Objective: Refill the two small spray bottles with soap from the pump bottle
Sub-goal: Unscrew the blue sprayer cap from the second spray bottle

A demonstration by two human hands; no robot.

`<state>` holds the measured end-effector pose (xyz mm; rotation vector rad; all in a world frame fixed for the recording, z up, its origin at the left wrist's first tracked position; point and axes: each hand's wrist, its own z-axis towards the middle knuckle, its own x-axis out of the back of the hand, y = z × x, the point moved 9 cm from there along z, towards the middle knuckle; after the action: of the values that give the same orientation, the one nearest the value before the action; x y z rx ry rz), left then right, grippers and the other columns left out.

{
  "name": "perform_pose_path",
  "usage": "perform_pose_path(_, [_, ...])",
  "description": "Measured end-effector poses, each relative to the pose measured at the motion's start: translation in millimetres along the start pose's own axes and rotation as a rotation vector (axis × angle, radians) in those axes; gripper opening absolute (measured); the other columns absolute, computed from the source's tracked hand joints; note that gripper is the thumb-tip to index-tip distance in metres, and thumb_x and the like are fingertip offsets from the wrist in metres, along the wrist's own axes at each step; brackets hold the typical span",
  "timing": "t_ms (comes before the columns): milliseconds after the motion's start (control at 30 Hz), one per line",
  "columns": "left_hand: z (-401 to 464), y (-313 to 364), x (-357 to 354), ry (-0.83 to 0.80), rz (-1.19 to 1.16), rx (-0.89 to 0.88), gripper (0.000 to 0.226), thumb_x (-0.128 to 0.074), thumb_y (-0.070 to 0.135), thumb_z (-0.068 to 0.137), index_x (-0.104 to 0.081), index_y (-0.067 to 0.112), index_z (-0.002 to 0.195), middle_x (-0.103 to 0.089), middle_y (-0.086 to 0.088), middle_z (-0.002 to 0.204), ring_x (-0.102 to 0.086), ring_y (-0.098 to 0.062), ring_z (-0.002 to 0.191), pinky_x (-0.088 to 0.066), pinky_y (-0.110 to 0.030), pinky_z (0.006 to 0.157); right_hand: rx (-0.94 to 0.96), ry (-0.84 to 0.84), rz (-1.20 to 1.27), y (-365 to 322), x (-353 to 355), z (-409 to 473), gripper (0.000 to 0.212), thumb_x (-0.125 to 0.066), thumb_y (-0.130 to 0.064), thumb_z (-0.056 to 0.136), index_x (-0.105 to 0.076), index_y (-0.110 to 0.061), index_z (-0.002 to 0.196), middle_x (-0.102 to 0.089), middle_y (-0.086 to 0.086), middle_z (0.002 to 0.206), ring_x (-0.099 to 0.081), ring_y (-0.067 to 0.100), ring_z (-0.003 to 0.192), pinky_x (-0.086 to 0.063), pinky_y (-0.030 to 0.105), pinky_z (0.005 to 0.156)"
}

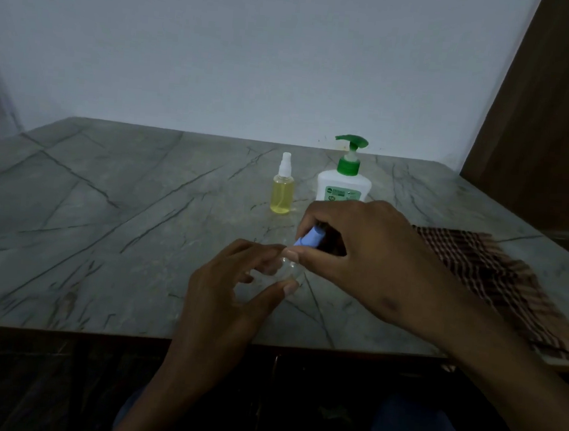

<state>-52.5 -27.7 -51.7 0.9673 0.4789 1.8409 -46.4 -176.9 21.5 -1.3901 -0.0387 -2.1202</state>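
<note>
Near table (pixel 110 220) centre: clear spray bottle (pixel 288 270) pinched loosely in left hand (pixel 235 290); right hand (pixel 359 252) closed on its blue cap (pixel 310 239). At twelve o'clock, yellow-filled spray bottle (pixel 282 194), seemingly done; pump bottle (pixel 344 182) beside. Filling remaining.

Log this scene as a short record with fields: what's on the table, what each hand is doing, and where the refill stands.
surface: grey marble-look table
pump bottle: white with green pump, upright at the back, untouched
yellow spray bottle: upright left of the pump bottle, cap on
clear spray bottle: held between both hands, looks empty
left hand: steadies the clear body
right hand: grips its blue cap
cloth: checked cloth at right edge
stage: cap being handled; no soap pumped yet
</note>
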Motion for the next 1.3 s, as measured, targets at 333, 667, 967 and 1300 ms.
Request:
perform_pose_path(333, [1.2,-11.0,-4.5,-0.01,0.014,0.054,0.033,-0.077,0.037,0.085,-0.07,0.03,0.117,-0.068,0.018,0.105,-0.066,-0.002,0.098,-0.058,-0.032,0.079,0.06,-0.147,0.184,-2.4,-6.4,-3.4,0.03,-0.074,-0.002,0.084,-0.075,-0.029,0.097,-0.071,-0.017,0.101,-0.065,0.0,0.098,-0.051,0.021,0.09])
perform_pose_path(667, [0.2,-10.2,-3.7,-0.013,-0.042,0.096,0.032,-0.079,0.035,0.083,-0.07,0.038,0.114,-0.069,0.02,0.105,-0.065,0.001,0.099,-0.057,-0.029,0.081,-0.017,0.0,-0.013,2.5,-0.6,-3.5,0.034,-0.064,-0.066,0.086,-0.071,-0.034,0.096,-0.069,-0.02,0.083,-0.064,-0.003,0.076,-0.051,0.017,0.066])
perform_pose_path(967, [1.3,-11.3,-3.4,-0.012,-0.043,0.079,0.034,-0.08,0.035,0.081,-0.07,0.037,0.113,-0.068,0.021,0.102,-0.065,0.0,0.098,-0.057,-0.032,0.08,-0.007,-0.046,0.087,2.5,1.1,-4.7,0.02,-0.078,-0.02,0.088,-0.073,-0.034,0.1,-0.072,-0.017,0.095,-0.065,0.001,0.088,-0.05,0.021,0.076])
perform_pose_path(1300, [1.3,-9.2,-5.5,-0.035,-0.013,0.062,0.03,-0.078,0.038,0.083,-0.068,0.042,0.111,-0.066,0.023,0.102,-0.064,0.003,0.097,-0.056,-0.025,0.079,0.05,-0.045,0.248,2.5,6.9,-8.5,0.022,-0.078,-0.01,0.088,-0.075,-0.032,0.086,-0.075,-0.014,0.099,-0.07,0.004,0.097,-0.058,0.036,0.091])
